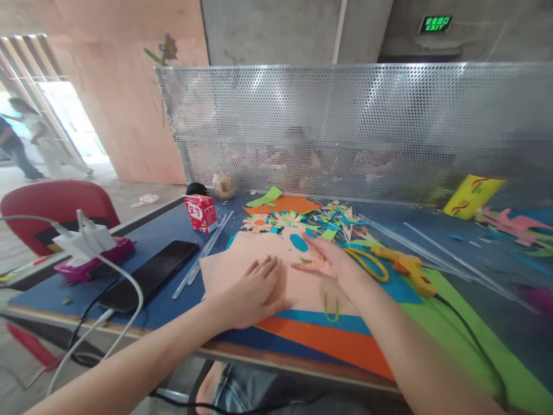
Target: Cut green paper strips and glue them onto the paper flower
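My left hand (253,288) lies palm down on a peach sheet of paper (246,253), fingers spread and pointing to the right. My right hand (326,259) hovers palm up just to its right, fingers apart, with small paper scraps on the palm. A blue oval cut-out (299,242) lies on the peach sheet just beyond my right fingertips. Yellow-handled scissors (367,262) rest right of my right hand. A yellow glue gun (408,270) lies further right.
Blue, orange and green sheets (337,340) lie under the peach one. A pile of cut paper scraps (302,222) sits behind. A phone (151,274), red carton (201,213), clear glue sticks (207,251) and charger (88,239) are at left. A perforated metal screen (345,127) bounds the table.
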Demonstrator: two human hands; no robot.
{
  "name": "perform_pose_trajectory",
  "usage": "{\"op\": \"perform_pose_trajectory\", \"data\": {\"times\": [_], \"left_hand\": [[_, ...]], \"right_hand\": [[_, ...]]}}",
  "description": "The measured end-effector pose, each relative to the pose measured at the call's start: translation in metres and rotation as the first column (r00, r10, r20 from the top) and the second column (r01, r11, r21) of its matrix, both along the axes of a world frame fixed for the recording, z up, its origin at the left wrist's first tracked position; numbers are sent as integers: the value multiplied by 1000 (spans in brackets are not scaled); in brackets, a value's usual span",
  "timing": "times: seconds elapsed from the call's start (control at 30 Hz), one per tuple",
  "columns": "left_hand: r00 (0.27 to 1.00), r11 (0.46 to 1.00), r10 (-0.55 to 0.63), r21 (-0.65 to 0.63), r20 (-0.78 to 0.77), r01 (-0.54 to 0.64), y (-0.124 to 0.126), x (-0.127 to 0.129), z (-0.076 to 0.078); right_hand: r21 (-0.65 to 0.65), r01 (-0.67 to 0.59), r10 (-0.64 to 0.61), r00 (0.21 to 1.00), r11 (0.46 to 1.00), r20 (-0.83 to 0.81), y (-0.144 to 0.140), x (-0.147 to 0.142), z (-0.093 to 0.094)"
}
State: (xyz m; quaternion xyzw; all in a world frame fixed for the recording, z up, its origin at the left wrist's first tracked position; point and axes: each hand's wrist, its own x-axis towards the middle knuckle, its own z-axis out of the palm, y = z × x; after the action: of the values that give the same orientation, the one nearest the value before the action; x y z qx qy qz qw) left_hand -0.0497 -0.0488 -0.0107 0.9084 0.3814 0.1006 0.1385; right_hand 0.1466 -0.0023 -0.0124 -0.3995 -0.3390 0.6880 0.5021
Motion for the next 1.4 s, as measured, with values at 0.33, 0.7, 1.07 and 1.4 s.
{"op": "perform_pose_trajectory", "data": {"times": [0.33,0.7,1.07,1.4], "left_hand": [[961,968,-251,6,119,252,-5,17,35],[956,981,-196,-45,-219,191,-17,21,13],[905,904,-374,138,-204,405,-3,36,7],[853,866,-458,-94,251,492,-29,2,24]], "right_hand": [[-47,3,0,998,999,70,-1,0,3],[-66,47,-41,996,997,85,0,-3,8],[-54,65,-61,996,996,63,4,-5,0],[-57,32,-32,999,998,4,0,-4,5]]}}
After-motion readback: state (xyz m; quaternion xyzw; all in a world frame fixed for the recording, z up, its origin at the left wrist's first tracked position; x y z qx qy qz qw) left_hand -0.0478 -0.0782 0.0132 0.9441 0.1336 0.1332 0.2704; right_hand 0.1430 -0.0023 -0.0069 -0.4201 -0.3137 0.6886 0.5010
